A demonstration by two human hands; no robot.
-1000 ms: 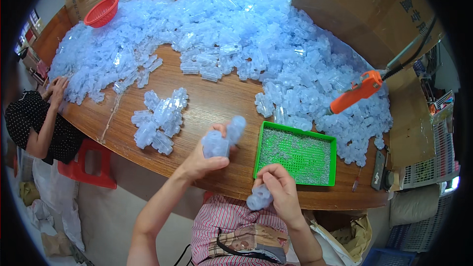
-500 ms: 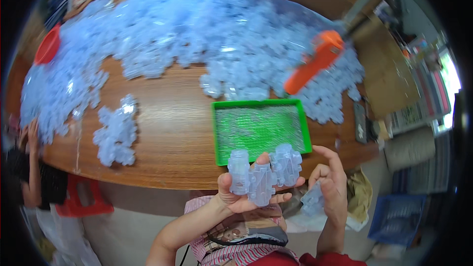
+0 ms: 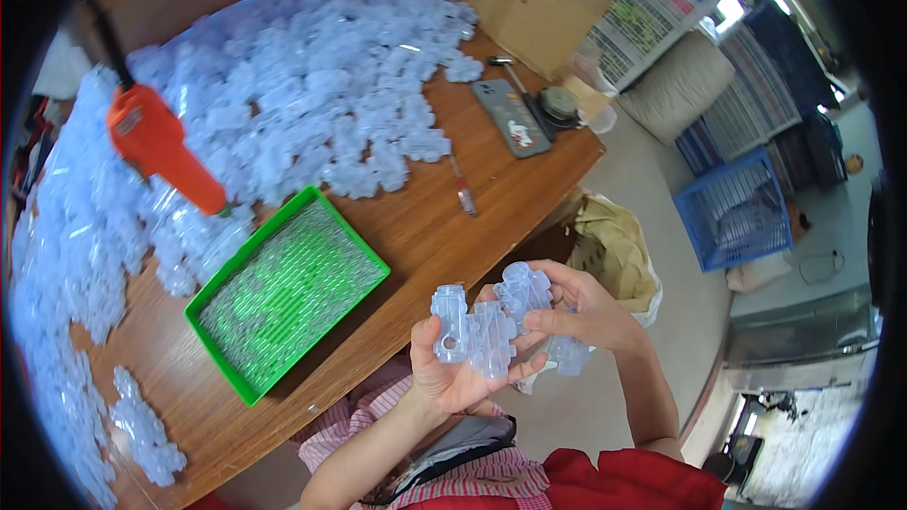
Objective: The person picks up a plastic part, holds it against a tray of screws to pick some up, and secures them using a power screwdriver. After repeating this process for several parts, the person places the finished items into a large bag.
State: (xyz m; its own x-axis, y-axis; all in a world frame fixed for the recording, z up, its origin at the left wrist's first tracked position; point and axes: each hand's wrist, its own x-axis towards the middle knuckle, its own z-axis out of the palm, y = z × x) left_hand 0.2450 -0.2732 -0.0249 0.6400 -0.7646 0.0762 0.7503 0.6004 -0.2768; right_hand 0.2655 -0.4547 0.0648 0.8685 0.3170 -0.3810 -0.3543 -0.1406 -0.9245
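My left hand (image 3: 444, 380) holds two clear bluish plastic housings (image 3: 488, 340) side by side, propped on its palm and fingers beyond the table's front edge. My right hand (image 3: 590, 310) pinches a third clear housing (image 3: 521, 291) between thumb and fingers, right up against the left-hand pair. Below its curled fingers, another clear plastic part (image 3: 569, 353) is tucked in the same hand and partly hidden. On the table, a green tray (image 3: 351, 295) holds a layer of small silvery pieces, too fine to name surely. An orange power screwdriver (image 3: 168, 146) hangs over the heap, left of the tray.
A big heap of clear plastic parts (image 3: 312, 85) covers the table's far and left side, with a smaller cluster (image 3: 144, 425) nearer. A phone (image 3: 511, 118), a round tin (image 3: 558, 104) and a small red-handled screwdriver (image 3: 466, 198) lie to the right. Beyond are a sack (image 3: 614, 241) and blue crate (image 3: 737, 212).
The view has swung to the right. My right hand has come in to the left hand's parts and now grips the rightmost housing, while still carrying its own part.
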